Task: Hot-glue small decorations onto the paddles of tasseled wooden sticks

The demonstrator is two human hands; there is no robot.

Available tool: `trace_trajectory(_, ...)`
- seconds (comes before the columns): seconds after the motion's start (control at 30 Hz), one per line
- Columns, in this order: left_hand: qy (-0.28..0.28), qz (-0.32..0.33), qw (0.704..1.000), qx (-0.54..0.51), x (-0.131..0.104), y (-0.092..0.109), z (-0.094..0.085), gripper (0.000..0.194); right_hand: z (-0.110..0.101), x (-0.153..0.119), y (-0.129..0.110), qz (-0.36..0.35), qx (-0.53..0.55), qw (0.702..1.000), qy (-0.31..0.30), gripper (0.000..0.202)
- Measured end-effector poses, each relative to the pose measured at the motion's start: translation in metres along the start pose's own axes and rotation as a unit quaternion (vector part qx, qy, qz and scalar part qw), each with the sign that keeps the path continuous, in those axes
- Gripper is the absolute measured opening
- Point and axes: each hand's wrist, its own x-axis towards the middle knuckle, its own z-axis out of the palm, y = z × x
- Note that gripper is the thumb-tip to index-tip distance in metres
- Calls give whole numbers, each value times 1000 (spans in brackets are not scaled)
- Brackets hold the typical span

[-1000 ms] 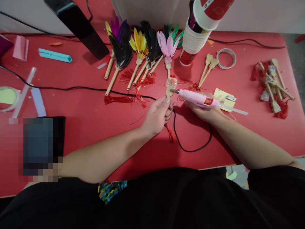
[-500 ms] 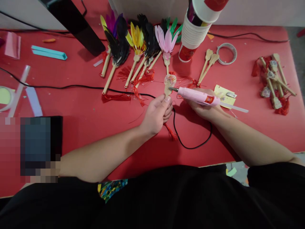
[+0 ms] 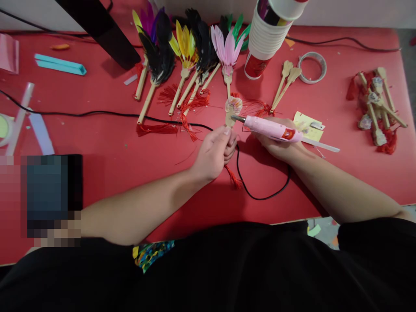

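My left hand (image 3: 216, 151) is closed round the handle of a small wooden fan piece (image 3: 230, 120), its flat head pointing away from me. A pale shell-like decoration (image 3: 233, 105) shows at the top of that head. Below my fist hangs a red tassel (image 3: 232, 176). My right hand (image 3: 276, 145) grips a pink hot glue gun (image 3: 268, 128), with a clear glue stick (image 3: 321, 144) poking out of its back. The gun's metal nozzle is at the face of the wooden head; whether it touches cannot be told. Just beyond lies a feather fan (image 3: 227, 52) with pink feathers.
Several feathered fans (image 3: 184, 47) lie along the back, beside a stack of paper cups (image 3: 264, 43). To the right are bare wooden sticks (image 3: 286, 84), a tape roll (image 3: 312, 68), yellow paper (image 3: 308, 125) and a pile of wooden pieces (image 3: 377, 106). A black cord (image 3: 260, 199) loops near my hands.
The whole view has shifted slightly. The nozzle stays close to the wooden head, and both hands keep their grips.
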Motion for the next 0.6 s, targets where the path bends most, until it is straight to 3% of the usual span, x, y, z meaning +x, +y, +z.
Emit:
trace_trajectory(0.27,18,-7,1000,2,1,-2,0,64,2,0,0,-15,-37,999,16,56)
trace_trajectory(0.6,27,-9,1000,-5,1,-2,1,66,3,-1,1,-7,-53,999,1,48)
